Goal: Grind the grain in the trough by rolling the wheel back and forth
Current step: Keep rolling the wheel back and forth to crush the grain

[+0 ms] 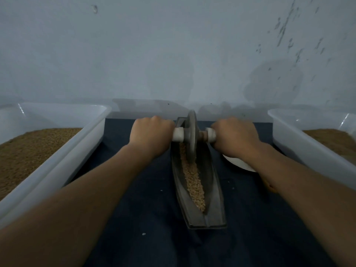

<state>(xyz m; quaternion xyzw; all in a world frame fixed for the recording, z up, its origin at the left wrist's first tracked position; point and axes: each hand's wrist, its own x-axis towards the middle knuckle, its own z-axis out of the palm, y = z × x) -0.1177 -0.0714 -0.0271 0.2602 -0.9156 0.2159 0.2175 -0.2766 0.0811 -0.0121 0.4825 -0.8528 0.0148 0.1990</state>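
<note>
A long grey boat-shaped trough (213, 205) lies on a dark blue cloth, running away from me. Pale coarse grain (193, 182) fills its groove from the near end up to the wheel. The grey metal wheel (191, 135) stands upright in the groove near the trough's far end. A white handle (178, 134) sticks out on each side of it. My left hand (152, 134) grips the left handle and my right hand (234, 134) grips the right one. Both arms are stretched forward.
A white plastic tub (90, 135) with brown grain stands at the left, and another white tub (300, 143) with brown grain at the right. A white dish (238, 162) peeks out under my right wrist. A grey wall rises just behind the trough.
</note>
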